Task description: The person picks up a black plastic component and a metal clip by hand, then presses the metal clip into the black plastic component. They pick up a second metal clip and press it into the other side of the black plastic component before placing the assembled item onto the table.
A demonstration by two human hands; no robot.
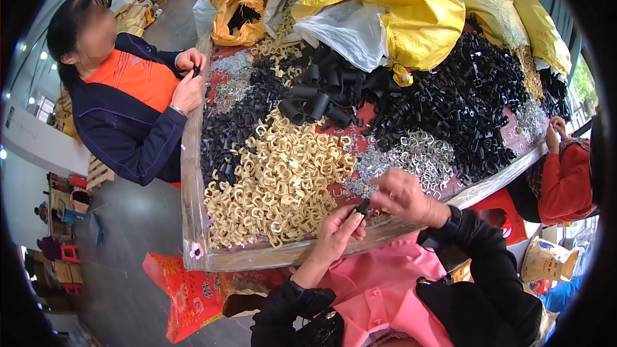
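My left hand (335, 232) is closed, pinching a small black plastic part (363, 206) upright between thumb and fingers at the table's near edge. Just right of that part is my right hand (409, 198), its fingers curled and a little blurred; what they hold, if anything, is too small to make out. Beyond both hands lie a heap of small silvery metal pieces (379, 162) and some U-shaped metal clips (425, 154). A large pile of beige U-shaped pieces (283, 173) spreads to the left of my hands.
Black plastic parts (463, 102) and wide black tubes (308, 99) cover the table's middle and right. Yellow sacks (411, 6) and an orange sack (238, 0) stand at the back. Co-workers sit left (135, 102) and right (569, 176). A raised wrapped rim (257, 258) edges the table.
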